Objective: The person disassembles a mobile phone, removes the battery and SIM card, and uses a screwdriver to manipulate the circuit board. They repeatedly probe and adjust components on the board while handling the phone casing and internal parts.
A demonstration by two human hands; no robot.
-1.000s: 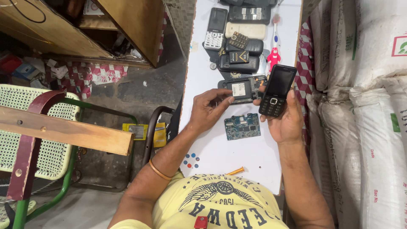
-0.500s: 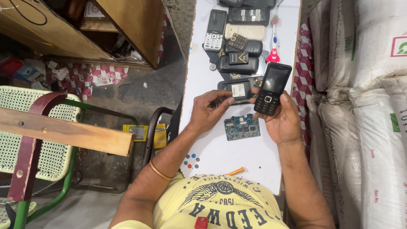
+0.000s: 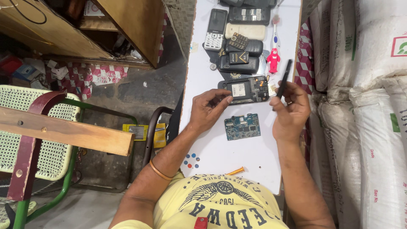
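My left hand rests on the white table, fingertips touching the left end of an opened black phone back with its insides showing. My right hand holds a black phone front turned edge-on, so it looks like a thin bar, just right of the opened phone. A blue-green circuit board lies on the table between my two hands.
Several phones, batteries and covers are piled at the table's far end, with a red toy-shaped brush beside them. A yellow screwdriver handle lies near my chest. White sacks stand right; a wooden chair left.
My right hand has turned the black phone front from face-up to edge-on and shifted it slightly right. My left hand stays on the opened phone.
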